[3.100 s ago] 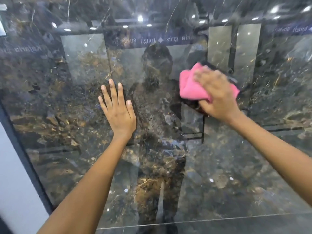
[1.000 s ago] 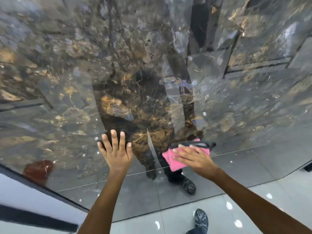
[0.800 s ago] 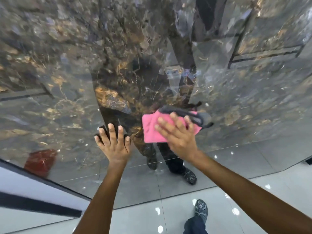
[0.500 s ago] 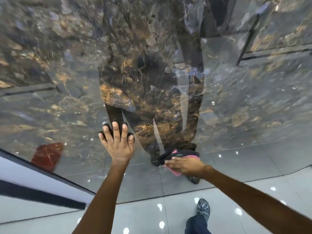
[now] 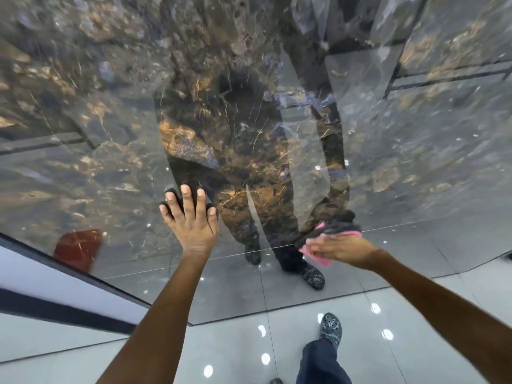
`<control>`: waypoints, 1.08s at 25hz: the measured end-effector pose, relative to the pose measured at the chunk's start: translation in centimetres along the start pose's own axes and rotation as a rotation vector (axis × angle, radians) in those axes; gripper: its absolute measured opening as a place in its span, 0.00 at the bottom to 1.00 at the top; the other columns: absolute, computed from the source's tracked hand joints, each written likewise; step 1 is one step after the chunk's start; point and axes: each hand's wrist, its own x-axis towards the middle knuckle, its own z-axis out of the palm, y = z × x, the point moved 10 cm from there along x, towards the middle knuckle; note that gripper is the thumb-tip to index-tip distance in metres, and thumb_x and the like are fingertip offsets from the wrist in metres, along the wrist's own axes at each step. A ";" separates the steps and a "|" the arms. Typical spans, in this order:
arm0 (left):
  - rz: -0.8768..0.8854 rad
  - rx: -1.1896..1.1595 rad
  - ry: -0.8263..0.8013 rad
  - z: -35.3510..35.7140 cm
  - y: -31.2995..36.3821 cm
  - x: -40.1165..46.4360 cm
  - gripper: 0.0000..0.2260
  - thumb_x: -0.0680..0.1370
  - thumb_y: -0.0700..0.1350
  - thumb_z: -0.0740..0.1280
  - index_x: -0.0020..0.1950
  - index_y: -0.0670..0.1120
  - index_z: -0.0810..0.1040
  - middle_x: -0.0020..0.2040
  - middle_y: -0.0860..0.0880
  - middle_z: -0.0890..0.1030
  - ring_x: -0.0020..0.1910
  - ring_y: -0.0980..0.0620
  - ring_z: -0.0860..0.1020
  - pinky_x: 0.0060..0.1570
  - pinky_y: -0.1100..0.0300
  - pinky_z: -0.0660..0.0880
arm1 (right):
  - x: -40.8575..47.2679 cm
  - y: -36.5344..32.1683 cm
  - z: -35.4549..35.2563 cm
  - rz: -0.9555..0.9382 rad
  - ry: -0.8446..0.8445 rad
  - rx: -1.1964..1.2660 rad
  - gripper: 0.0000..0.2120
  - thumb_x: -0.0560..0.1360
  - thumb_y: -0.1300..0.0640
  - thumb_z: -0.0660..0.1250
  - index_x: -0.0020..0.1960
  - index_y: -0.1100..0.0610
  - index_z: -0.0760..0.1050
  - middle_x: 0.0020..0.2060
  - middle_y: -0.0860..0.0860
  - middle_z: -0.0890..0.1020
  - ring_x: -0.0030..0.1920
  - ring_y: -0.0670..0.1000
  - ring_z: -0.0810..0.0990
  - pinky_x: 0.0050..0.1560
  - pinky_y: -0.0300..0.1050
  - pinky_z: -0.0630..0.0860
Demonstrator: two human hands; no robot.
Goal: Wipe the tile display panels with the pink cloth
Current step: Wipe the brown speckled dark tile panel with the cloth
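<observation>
Left hand (image 5: 194, 225) flat, fingers straight against the glossy dark marble tile panel (image 5: 110, 120), right hand (image 5: 342, 249) at 3 o'clock pressing pink cloth (image 5: 318, 254) low, fingers extended.

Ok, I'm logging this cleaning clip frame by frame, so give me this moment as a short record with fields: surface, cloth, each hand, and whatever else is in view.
surface: glossy dark marble-look tile panel, upright, reflecting the person
cloth: pink cloth, low on the panel
right hand: right hand presses the cloth to the panel, fingers straight
left hand: left hand flat on the panel, fingers straight, holding nothing
floor: pale shiny floor tiles
foot: patterned shoe below the right arm
</observation>
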 end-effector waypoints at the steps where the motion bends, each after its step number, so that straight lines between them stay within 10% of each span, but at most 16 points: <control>1: -0.006 -0.009 0.003 -0.1 0.0 0.0 0.24 0.85 0.52 0.44 0.80 0.51 0.43 0.80 0.51 0.42 0.79 0.47 0.41 0.76 0.47 0.40 | -0.2 2.6 -2.3 0.092 0.094 -0.016 0.56 0.59 0.77 0.72 0.79 0.51 0.51 0.79 0.47 0.43 0.76 0.49 0.55 0.77 0.44 0.41; 6: -0.039 -0.004 -0.075 -0.4 0.3 1.0 0.24 0.85 0.51 0.47 0.80 0.52 0.44 0.80 0.53 0.42 0.79 0.49 0.40 0.75 0.47 0.39 | 2.7 10.0 -11.6 0.546 0.354 -0.031 0.40 0.66 0.73 0.62 0.75 0.50 0.61 0.78 0.46 0.51 0.78 0.50 0.48 0.74 0.52 0.45; 8: -0.217 -0.142 -0.120 -1.2 0.6 1.0 0.24 0.84 0.47 0.53 0.79 0.52 0.52 0.80 0.53 0.46 0.79 0.51 0.41 0.74 0.44 0.41 | 3.7 6.1 -8.9 0.320 0.235 -0.128 0.50 0.62 0.73 0.67 0.78 0.49 0.52 0.78 0.45 0.45 0.78 0.50 0.44 0.74 0.50 0.41; 11: -0.335 -0.350 -0.065 -3.4 4.3 4.8 0.19 0.81 0.44 0.57 0.72 0.47 0.63 0.77 0.48 0.53 0.79 0.55 0.45 0.73 0.42 0.40 | 2.8 6.0 -10.3 0.046 0.212 -0.153 0.39 0.67 0.69 0.67 0.74 0.52 0.61 0.79 0.49 0.46 0.78 0.51 0.48 0.77 0.48 0.43; 18: -0.098 -0.200 0.135 -6.7 12.6 26.1 0.23 0.83 0.47 0.56 0.78 0.47 0.60 0.78 0.43 0.61 0.77 0.41 0.54 0.74 0.44 0.47 | 2.0 27.8 -36.8 0.665 0.928 -0.107 0.34 0.64 0.59 0.68 0.70 0.58 0.70 0.71 0.56 0.69 0.71 0.56 0.66 0.57 0.46 0.60; 23: -0.133 -0.040 0.096 -5.6 12.9 26.9 0.24 0.84 0.53 0.50 0.79 0.48 0.57 0.78 0.45 0.60 0.77 0.42 0.54 0.74 0.42 0.49 | 2.9 17.1 -24.0 0.097 0.420 -0.461 0.35 0.67 0.55 0.60 0.74 0.49 0.60 0.75 0.48 0.61 0.71 0.52 0.63 0.55 0.48 0.61; 27: -0.198 -0.169 0.151 -7.6 14.7 29.0 0.23 0.82 0.48 0.56 0.77 0.45 0.62 0.79 0.45 0.58 0.78 0.42 0.51 0.75 0.45 0.43 | -5.0 26.0 -28.0 0.339 0.575 -0.436 0.35 0.68 0.51 0.63 0.75 0.49 0.61 0.78 0.51 0.56 0.73 0.52 0.60 0.60 0.48 0.59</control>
